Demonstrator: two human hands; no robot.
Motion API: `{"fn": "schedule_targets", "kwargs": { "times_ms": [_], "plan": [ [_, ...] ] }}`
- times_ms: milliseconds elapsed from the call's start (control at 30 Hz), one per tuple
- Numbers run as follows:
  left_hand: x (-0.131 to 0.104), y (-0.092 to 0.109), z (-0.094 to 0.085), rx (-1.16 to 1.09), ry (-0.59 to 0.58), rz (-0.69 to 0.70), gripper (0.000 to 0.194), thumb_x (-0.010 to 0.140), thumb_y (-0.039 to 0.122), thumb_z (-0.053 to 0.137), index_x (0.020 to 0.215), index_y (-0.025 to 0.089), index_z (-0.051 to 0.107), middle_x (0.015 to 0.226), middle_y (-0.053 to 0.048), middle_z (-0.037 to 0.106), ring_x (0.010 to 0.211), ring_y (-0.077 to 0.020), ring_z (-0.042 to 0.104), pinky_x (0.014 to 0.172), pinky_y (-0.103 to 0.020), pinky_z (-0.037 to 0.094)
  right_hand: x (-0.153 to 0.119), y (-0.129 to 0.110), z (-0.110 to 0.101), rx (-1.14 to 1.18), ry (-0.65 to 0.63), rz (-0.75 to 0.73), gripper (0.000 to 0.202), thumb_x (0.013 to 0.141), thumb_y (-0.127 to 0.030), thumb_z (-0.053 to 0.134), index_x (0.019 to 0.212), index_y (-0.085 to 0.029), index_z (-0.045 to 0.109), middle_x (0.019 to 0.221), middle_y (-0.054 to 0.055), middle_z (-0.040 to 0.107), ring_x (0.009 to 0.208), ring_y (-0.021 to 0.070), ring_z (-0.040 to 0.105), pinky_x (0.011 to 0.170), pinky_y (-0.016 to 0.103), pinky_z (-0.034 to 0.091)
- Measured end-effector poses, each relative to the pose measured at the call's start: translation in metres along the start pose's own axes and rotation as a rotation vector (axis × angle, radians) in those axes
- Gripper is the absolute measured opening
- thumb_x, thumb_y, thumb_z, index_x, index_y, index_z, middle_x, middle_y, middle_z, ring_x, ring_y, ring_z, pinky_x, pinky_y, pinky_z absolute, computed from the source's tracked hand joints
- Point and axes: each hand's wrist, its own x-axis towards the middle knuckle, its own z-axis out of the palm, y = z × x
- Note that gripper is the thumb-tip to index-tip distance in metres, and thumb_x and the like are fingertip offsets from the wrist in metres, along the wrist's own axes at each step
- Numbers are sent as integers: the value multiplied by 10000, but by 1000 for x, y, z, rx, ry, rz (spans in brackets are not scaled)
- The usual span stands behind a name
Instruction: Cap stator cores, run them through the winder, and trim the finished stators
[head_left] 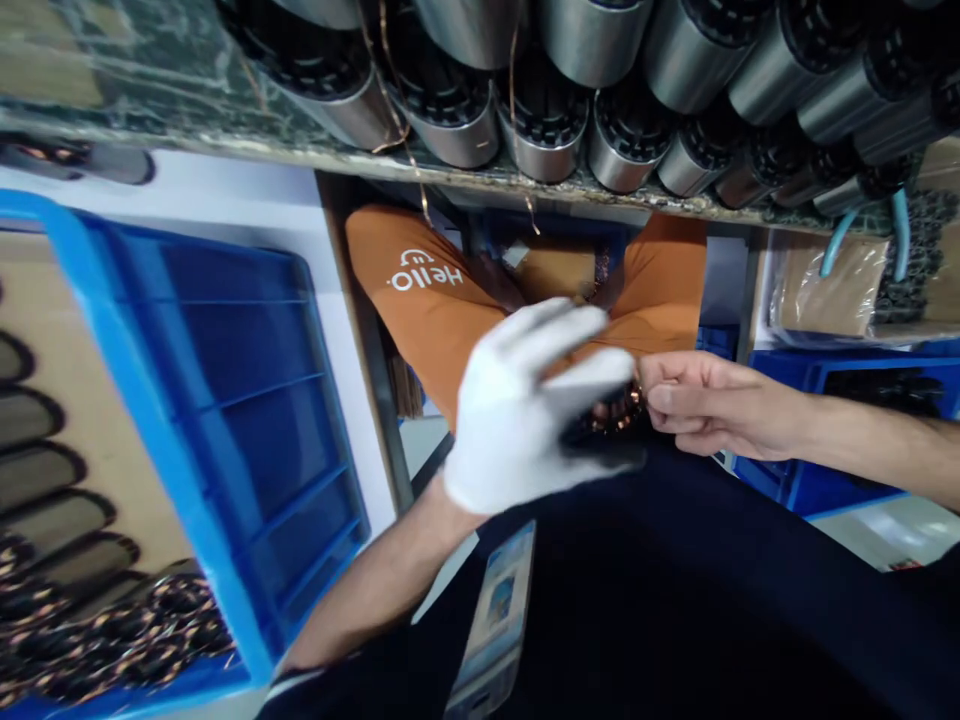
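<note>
My left hand (525, 410), in a white glove, is over my lap with its fingers spread and blurred by motion. Between its thumb and fingers shows a dark motor part with copper windings (619, 412), partly covered by the glove; whether the glove touches it I cannot tell. Bare and closed, my right hand (701, 400) pinches at the right edge of this part, where a thin bit of copper wire (640, 378) shows at the fingertips. The lower body of the part is hidden against dark clothing.
Metal motor cylinders (551, 150) with black slotted ends line the bench edge (285, 150), and loose copper wires hang over it. At left stands a blue crate (247, 400) beside wound parts (112, 640). A phone (495, 620) lies near my left forearm. More blue bins (810, 375) stand right.
</note>
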Motion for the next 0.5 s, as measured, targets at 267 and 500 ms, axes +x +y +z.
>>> {"fn": "schedule_targets", "kwargs": {
  "times_ms": [267, 500],
  "plan": [
    [21, 20, 7, -204, -391, -228, 297, 980, 366, 701, 1237, 219, 719, 1053, -76, 815, 925, -270, 802, 824, -378, 660, -5, -55, -30, -1174, 27, -427, 310, 1130, -339, 683, 830, -281, 633, 760, -44, 490, 705, 171, 464, 757, 373, 482],
    [32, 18, 1, 134, -88, 168, 201, 974, 461, 738, 987, 261, 728, 891, -36, 715, 890, -266, 754, 1069, -483, 621, -9, -37, -35, -451, -266, 161, 243, 1165, -411, 670, 1037, -221, 752, 964, 2, 836, 828, 150, 811, 696, 275, 659]
  ]
}}
